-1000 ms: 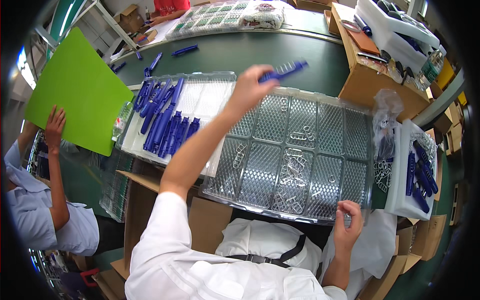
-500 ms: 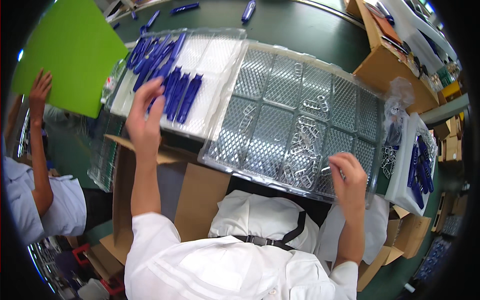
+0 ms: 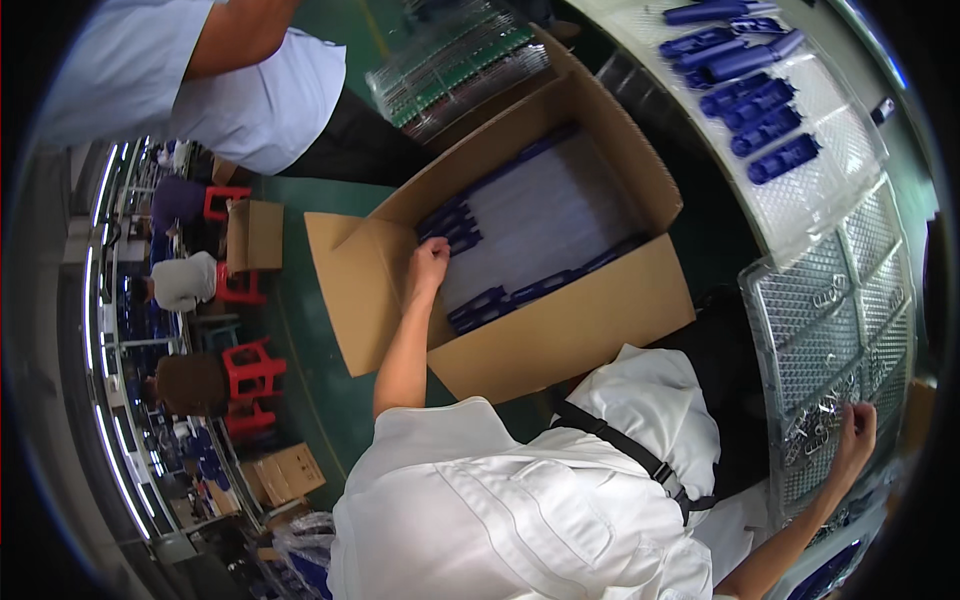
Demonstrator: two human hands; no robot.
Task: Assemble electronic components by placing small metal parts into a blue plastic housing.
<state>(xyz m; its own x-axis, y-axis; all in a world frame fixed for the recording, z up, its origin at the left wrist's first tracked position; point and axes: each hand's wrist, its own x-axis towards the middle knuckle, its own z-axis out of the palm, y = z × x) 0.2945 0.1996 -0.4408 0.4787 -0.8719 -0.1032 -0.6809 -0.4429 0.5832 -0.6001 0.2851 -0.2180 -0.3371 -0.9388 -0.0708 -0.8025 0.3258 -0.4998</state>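
Left hand (image 3: 428, 264) reached into the cardboard box (image 3: 560, 335), fingers curled on a blue plastic part (image 3: 450, 232); light, rigid, probably best gripped mid-body. Right hand (image 3: 855, 432) pinched small metal clips (image 3: 822, 425) on the clear tray (image 3: 800, 300); slippery, tangle-prone.

**Supports: green floor and workbench**

Green floor (image 3: 300, 370) carries open cardboard box (image 3: 560, 330), smaller closed cartons (image 3: 285, 472), red stools (image 3: 250, 372); workbench (image 3: 905, 150) at right edge carries clear gridded tray (image 3: 830, 330) and white tray (image 3: 800, 150) of blue parts (image 3: 750, 95); bench surface itself barely visible, probably dark green.
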